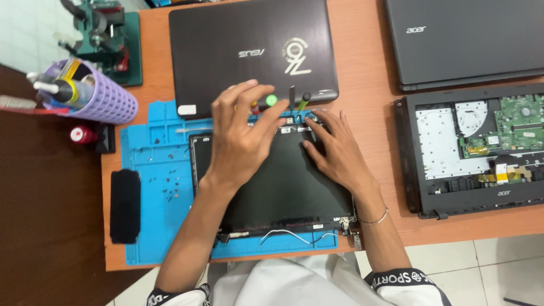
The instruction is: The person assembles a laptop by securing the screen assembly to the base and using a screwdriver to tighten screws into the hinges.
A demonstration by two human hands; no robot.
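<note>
Blue repair mat [153, 170] on the table [368, 107] carries a dark screen panel [283, 187]. The left hand [241, 136] rests open, fingers spread, on the panel's top edge; the right hand [334, 150] lies open just beside it, pressing the panel.

Head view, steeply down, close over desk [362, 102]

Both hands [243, 136] cover the panel's [283, 187] top edge; the upper-right laptop [464, 39] runs off frame.
</note>
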